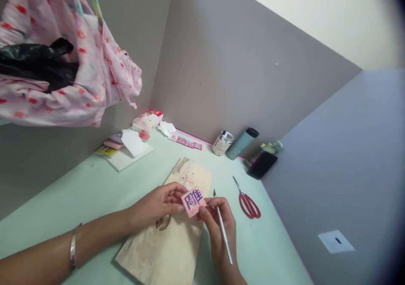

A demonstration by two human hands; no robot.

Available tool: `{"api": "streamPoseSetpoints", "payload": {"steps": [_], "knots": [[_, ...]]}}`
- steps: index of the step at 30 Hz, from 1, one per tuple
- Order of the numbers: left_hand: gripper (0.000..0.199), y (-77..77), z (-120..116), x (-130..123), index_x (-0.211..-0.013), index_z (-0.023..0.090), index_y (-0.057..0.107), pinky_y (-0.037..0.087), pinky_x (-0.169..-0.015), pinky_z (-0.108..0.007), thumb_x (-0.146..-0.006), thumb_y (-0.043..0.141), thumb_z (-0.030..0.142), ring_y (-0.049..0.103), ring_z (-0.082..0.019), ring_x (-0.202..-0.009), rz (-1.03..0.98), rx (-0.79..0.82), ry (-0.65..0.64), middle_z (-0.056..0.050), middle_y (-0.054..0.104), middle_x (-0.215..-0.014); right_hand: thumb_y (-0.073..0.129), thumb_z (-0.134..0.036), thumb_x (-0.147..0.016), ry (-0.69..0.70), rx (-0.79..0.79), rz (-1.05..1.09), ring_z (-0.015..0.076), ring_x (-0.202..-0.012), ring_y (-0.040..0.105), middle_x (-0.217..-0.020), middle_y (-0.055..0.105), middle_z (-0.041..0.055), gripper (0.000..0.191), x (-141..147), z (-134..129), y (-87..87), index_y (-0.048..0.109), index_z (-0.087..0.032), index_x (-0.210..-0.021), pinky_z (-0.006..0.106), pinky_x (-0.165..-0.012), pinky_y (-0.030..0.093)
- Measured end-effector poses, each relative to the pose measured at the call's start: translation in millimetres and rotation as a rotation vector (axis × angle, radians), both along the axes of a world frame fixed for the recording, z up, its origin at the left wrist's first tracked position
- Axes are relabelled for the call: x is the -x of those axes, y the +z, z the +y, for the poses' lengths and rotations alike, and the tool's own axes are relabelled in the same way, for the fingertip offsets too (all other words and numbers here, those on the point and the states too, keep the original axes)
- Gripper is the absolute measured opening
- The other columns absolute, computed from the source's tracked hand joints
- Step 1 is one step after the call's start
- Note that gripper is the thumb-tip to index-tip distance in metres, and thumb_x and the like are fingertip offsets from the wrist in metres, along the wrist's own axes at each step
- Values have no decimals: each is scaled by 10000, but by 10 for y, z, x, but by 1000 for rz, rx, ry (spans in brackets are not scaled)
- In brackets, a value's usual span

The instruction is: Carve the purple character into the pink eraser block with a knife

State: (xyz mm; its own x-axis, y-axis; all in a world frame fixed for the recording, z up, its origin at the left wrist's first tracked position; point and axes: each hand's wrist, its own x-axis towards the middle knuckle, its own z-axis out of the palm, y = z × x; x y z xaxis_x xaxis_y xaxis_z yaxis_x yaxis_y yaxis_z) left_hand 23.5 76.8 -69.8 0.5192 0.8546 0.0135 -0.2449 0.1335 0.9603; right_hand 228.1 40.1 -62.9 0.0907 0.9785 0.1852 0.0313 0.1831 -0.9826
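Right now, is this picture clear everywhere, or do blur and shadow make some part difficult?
In the head view, the right edge darkens and blurs, the ceiling looks nearly white, soft shading crosses the board, but the pink card reads clearly.

Pink square of paper (pixel 193 202) with purple lettering. Pale mint desk (pixel 253 251); light tan board (pixel 177 251) with darker brown marks. Scissors (pixel 249 204) with red handles. Teal bottle (pixel 242 145), black cap. Pink cloth (pixel 91 78) dotted with red.

Bare tabletop (pixel 144 181) offers passage left of the wooden board's (pixel 171 251) far half; red-handled scissors (pixel 248 204) obstruct its right.
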Motion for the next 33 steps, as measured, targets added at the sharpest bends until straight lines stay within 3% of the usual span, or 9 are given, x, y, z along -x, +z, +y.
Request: {"api": "streamPoseSetpoints", "payload": {"steps": [4, 13, 30, 33], "knots": [[354, 2, -18, -17, -1108, 183, 646, 475, -891, -323, -833, 775, 363, 677, -213, -1008, -34, 19, 13, -75, 716, -1079, 812, -395, -825, -1, 8, 11, 164, -684, 672, -831, 683, 3, 330, 6, -4, -60, 532, -221, -826, 267, -635, 559], [296, 50, -48, -26, -1083, 175, 648, 489, -882, -312, -874, 742, 362, 683, -197, -969, -67, 15, 47, -64, 720, -1033, 843, -402, -776, 46, 61, -20, 148, -685, 594, -787, 594, -21, 369, 43, -32, 46, 526, -216, -810, 248, -631, 517], [254, 57, -57, -8, -1091, 185, 642, 495, -875, -298, -892, 682, 339, 681, -204, -981, 31, -24, 64, -67, 714, -1049, 808, -427, -796, 54, 73, -88, 147, -673, 547, -793, 571, -17, 349, 38, -33, 19, 532, -215, -822, 249, -621, 475], [275, 39, -35, 3, -1137, 187, 619, 497, -816, -283, -910, 640, 340, 675, -200, -965, 95, -57, 57, -70, 696, -1062, 799, -450, -802, 45, 69, -106, 150, -666, 543, -783, 572, -16, 356, 20, -19, 5, 533, -215, -828, 248, -609, 457]]}}
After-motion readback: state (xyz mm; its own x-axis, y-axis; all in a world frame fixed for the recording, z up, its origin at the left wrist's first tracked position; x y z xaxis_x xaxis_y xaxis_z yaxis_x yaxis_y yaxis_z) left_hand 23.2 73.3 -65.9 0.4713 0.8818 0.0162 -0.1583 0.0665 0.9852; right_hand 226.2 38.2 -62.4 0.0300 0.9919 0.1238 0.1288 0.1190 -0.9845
